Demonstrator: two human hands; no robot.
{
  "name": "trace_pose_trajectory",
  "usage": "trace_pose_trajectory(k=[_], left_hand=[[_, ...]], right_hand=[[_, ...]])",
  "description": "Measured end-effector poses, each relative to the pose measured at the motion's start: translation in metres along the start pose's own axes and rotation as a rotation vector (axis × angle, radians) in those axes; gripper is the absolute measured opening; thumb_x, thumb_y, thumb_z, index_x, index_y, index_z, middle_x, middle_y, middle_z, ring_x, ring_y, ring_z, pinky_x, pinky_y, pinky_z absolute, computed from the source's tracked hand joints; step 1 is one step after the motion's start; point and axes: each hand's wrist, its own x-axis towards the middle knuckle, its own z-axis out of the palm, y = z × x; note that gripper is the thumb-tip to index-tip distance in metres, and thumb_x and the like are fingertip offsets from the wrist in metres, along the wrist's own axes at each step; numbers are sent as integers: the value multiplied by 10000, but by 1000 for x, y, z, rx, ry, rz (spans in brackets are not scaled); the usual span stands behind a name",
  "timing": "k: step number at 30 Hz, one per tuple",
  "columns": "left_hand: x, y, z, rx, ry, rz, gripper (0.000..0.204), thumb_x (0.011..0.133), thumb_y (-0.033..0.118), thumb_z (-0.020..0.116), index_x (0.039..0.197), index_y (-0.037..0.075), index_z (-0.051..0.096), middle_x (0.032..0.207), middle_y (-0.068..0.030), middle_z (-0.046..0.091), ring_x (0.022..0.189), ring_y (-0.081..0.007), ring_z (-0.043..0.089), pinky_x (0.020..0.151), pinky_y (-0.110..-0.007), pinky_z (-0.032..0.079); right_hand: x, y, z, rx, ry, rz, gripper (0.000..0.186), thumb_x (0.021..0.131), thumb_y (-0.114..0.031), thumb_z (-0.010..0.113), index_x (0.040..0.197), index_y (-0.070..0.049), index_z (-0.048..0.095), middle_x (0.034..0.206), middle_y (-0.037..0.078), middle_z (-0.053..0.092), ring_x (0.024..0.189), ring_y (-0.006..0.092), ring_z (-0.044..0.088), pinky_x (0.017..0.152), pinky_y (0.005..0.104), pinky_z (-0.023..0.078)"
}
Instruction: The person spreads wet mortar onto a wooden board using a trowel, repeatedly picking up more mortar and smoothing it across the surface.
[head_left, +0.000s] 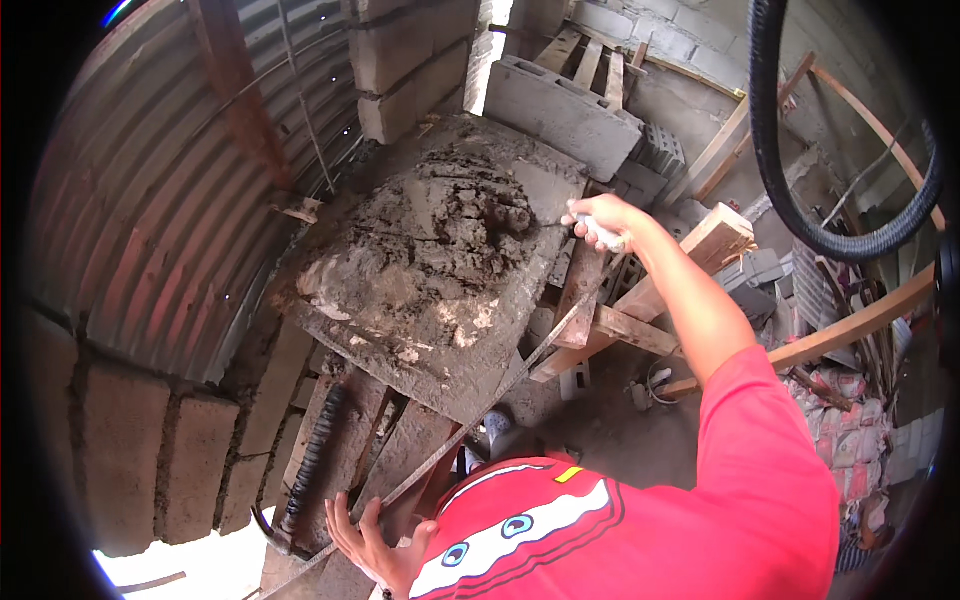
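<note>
A wet grey mortar heap (450,215) lies on a flat mortar-smeared board (400,375) in front of me. My right hand (602,222) is closed around the pale handle of a trowel (606,238) at the board's right edge. Its thin shank points left toward the mortar, and the blade is hard to make out. My left hand (375,545) is low in the picture with its fingers spread, holding nothing. It is beside a thin metal rod (440,455) that runs diagonally past the board. A claw hammer (312,465) with a dark wrapped handle lies on a plank left of that hand.
Corrugated metal sheeting (170,190) and a block wall (125,450) close off the left side. Behind the board stands a large concrete block (560,115). Wooden beams (690,260) cross at the right. A thick black hose (765,120) hangs at upper right.
</note>
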Motion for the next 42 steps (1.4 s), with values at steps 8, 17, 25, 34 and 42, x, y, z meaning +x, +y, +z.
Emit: trace_pose_trajectory(k=[8, 17, 25, 34, 42], left_hand=[[3, 6, -2, 24, -30, -67, 810, 768, 756, 831, 1290, 144, 730, 1550, -203, 584, 1473, -475, 493, 1203, -669, 367], [2, 2, -1, 46, -39, -58, 816, 784, 771, 811, 1289, 137, 717, 1553, -210, 577, 1475, -477, 491, 1211, -668, 361], [-6, 5, 0, 69, -73, -161, 889, 747, 823, 797, 1218, 78, 686, 1626, -224, 492, 1524, -490, 425, 1215, -664, 327], [-2, 10, 3, 64, -55, -181, 873, 790, 840, 762, 1239, 95, 678, 1578, -214, 517, 1522, -499, 418, 1223, -690, 320], [-5, 9, -2, 43, -72, -166, 849, 778, 789, 811, 1241, 89, 682, 1589, -210, 508, 1525, -498, 414, 1230, -676, 320]], right_hand=[[-8, 18, 80, 201, -288, 41, 362, 1131, -485, 552, 1107, -124, 566, 728, -72, 516, 511, 36, 479, 399, 242, 396], [-53, -16, 69, 229, -302, -40, 337, 1114, -457, 599, 1104, -120, 572, 727, -60, 522, 500, 41, 486, 391, 240, 402], [-116, -96, 71, 119, -195, -347, 306, 1128, -391, 575, 1151, -95, 648, 738, -35, 587, 476, 61, 528, 378, 238, 431], [-63, 4, 192, -1576, 486, -857, 421, 954, -74, 555, 1277, 192, 505, 919, 301, 749, 774, 387, 792, 660, 467, 655], [-139, -69, 121, -1106, 435, -1022, 339, 1032, -360, 647, 1241, -95, 625, 983, 228, 766, 977, 450, 759, 863, 562, 582]])
